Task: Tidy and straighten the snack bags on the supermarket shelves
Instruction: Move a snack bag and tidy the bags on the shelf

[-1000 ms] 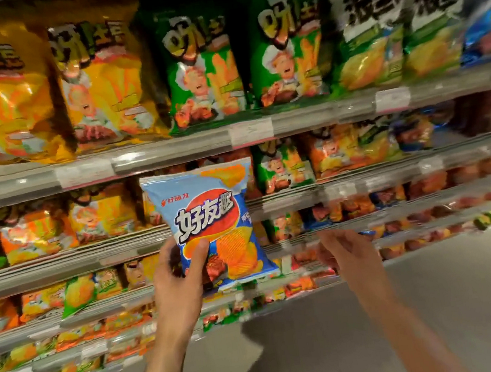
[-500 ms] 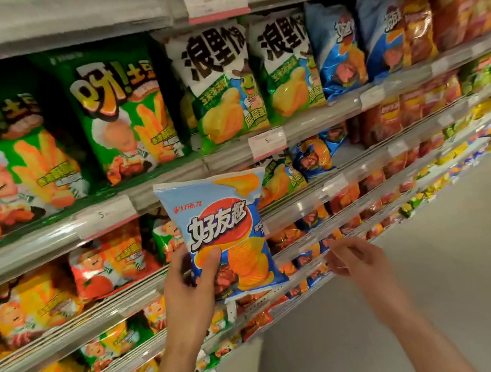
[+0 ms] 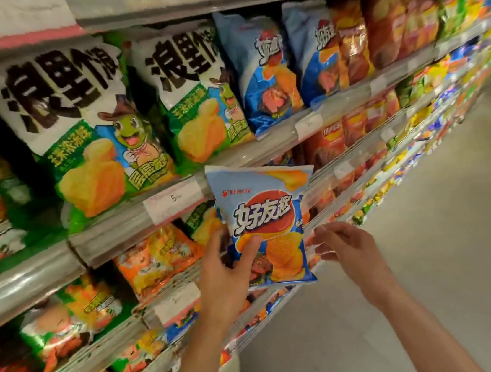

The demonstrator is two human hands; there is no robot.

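My left hand grips a light-blue chip bag by its lower left corner, thumb across the front, and holds it upright in front of the shelf rail. My right hand hovers just right of the bag with loosely curled fingers, holding nothing. On the upper shelf stand two matching blue bags, a little above and right of the held one. Left of them are two white-and-green bags.
Shelves of snack bags run from left to far right, with clear plastic rails and white price tags on their front edges. Orange and red bags sit right of the blue ones. Grey aisle floor lies to the right.
The view has swung right along the shelves; the yellow and green bags slid out to the left and the blue bags on the upper shelf came into view. Both hands kept their hold and pose.
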